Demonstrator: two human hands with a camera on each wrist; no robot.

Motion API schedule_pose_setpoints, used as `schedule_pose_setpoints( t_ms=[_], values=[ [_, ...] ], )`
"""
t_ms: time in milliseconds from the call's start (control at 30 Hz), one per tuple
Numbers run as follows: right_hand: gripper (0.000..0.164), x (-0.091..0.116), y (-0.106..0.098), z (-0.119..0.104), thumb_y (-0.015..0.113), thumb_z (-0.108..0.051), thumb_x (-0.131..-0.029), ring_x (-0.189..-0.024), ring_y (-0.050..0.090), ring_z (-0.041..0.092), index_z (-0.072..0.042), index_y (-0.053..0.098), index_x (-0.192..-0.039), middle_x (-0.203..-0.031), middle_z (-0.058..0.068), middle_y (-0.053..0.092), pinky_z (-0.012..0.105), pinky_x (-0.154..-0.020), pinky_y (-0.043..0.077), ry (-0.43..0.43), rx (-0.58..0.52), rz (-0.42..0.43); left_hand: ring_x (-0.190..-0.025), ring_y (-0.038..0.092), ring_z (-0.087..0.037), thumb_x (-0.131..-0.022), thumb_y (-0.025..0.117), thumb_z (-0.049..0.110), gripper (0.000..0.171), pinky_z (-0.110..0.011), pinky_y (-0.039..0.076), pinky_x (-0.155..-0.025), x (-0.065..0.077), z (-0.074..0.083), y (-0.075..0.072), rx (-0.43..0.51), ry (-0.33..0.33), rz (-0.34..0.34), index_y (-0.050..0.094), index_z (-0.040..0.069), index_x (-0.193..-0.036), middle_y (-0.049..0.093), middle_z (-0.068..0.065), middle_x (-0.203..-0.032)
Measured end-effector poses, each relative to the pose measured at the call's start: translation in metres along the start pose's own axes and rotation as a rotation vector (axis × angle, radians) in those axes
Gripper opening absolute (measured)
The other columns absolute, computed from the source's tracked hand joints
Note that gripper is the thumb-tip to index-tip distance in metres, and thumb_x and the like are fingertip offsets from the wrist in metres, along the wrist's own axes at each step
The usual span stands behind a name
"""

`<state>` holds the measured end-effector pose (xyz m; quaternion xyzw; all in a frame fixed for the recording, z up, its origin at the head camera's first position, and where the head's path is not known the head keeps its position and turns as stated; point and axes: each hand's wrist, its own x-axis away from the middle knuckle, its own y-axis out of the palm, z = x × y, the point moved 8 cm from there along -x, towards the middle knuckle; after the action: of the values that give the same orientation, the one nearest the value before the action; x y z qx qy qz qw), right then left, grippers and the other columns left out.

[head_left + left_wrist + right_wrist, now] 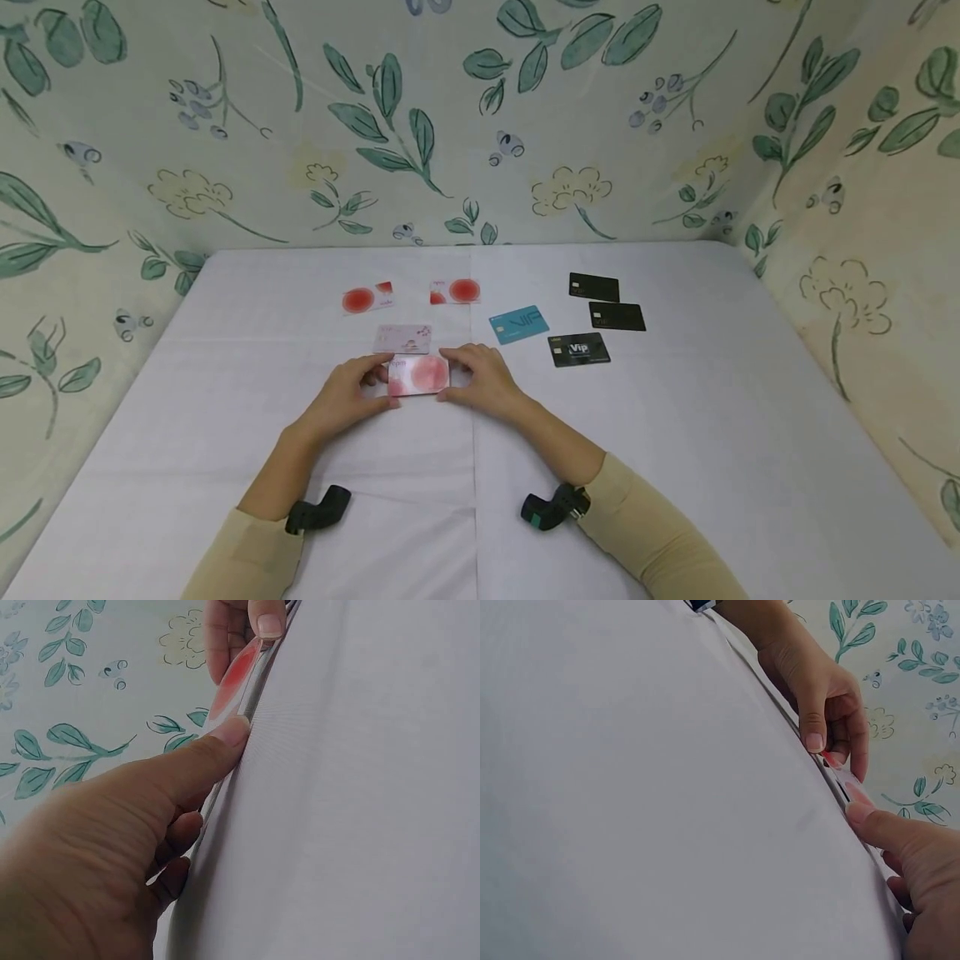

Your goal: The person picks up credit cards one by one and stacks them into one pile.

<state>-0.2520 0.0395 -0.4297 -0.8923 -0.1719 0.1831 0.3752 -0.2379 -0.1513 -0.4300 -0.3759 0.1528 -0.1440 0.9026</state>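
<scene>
Between both hands is a pale pink card with a reddish circle (418,375), low over the white tabletop. My left hand (348,392) pinches its left end between thumb and fingers. At the opposite end, the right hand (483,383) grips it the same way. The left wrist view shows the card (234,682) nearly edge-on, with the left thumb at its near corner. Whether it is one card or a small stack cannot be told. Just beyond it lies a light pink card (402,339). Farther back are two white cards with red circles, one left (367,297) and one right (455,291).
Right of the hands lies a blue VIP card (519,324). Beside it are a black card with white Vip lettering (579,350) and two plainer black cards (594,287). A white cloth (712,433) covers the table; leaf-patterned fabric (450,125) rises behind.
</scene>
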Motion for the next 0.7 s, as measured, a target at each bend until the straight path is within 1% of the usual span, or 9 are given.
schedule_pose_setpoints(
  t_ms=[133,300,367,467,567,700],
  values=[
    [0.062,0.0002,-0.0006,-0.0008,0.083,-0.027,-0.071,-0.089,0.049,0.013,-0.01,0.06,-0.126,-0.099,0.0,0.061,0.031,-0.082,0.039,-0.007,-0.04,-0.012,-0.086,0.054,-0.016,-0.074,0.081,0.018,0.059,-0.034,0.046,-0.081,0.0012,0.0008,-0.0005,0.018,0.013,0.007,0.056,0.002,-0.126,0.062,-0.002,-0.093],
    [0.061,0.0007,-0.0016,-0.0034,0.083,-0.025,-0.072,-0.089,0.05,0.013,-0.008,0.06,-0.125,-0.102,0.001,0.06,0.028,-0.08,0.045,-0.012,-0.1,-0.04,-0.088,0.053,-0.016,-0.074,0.081,0.018,0.058,-0.032,0.045,-0.08,0.0006,-0.0021,0.0004,0.032,-0.022,-0.002,0.056,0.004,-0.124,0.06,-0.003,-0.096],
    [0.06,0.0005,-0.0018,-0.0044,0.082,-0.025,-0.072,-0.089,0.05,0.013,-0.008,0.06,-0.125,-0.102,0.0,0.059,0.027,-0.08,0.045,-0.014,-0.093,-0.051,-0.088,0.053,-0.016,-0.073,0.082,0.019,0.06,-0.031,0.045,-0.08,0.0001,-0.0024,0.0004,0.04,-0.03,-0.008,0.055,0.004,-0.124,0.06,-0.004,-0.097],
    [0.06,0.0004,-0.0011,-0.006,0.082,-0.028,-0.073,-0.09,0.049,0.012,-0.01,0.06,-0.125,-0.102,-0.001,0.059,0.026,-0.08,0.045,-0.017,-0.067,-0.072,-0.087,0.053,-0.016,-0.07,0.084,0.02,0.064,-0.03,0.045,-0.079,0.0001,-0.0016,0.0002,0.06,-0.024,-0.013,0.055,0.004,-0.125,0.06,-0.005,-0.098],
    [0.06,0.0005,-0.0011,-0.0072,0.082,-0.032,-0.073,-0.091,0.049,0.012,-0.011,0.06,-0.125,-0.102,-0.001,0.059,0.029,-0.081,0.045,-0.018,-0.029,-0.088,-0.087,0.053,-0.015,-0.071,0.084,0.021,0.064,-0.027,0.044,-0.079,0.0015,-0.0006,0.0009,0.07,-0.014,-0.021,0.055,0.004,-0.126,0.058,-0.004,-0.098],
    [0.06,0.0022,-0.0037,-0.008,0.081,-0.035,-0.072,-0.093,0.05,0.014,-0.012,0.061,-0.123,-0.101,-0.001,0.06,0.032,-0.085,0.045,-0.008,0.033,-0.103,-0.087,0.052,-0.015,-0.074,0.081,0.023,0.061,-0.028,0.044,-0.08,0.0024,0.0037,0.0027,0.073,0.017,-0.032,0.056,0.004,-0.126,0.058,-0.003,-0.097]
  ],
)
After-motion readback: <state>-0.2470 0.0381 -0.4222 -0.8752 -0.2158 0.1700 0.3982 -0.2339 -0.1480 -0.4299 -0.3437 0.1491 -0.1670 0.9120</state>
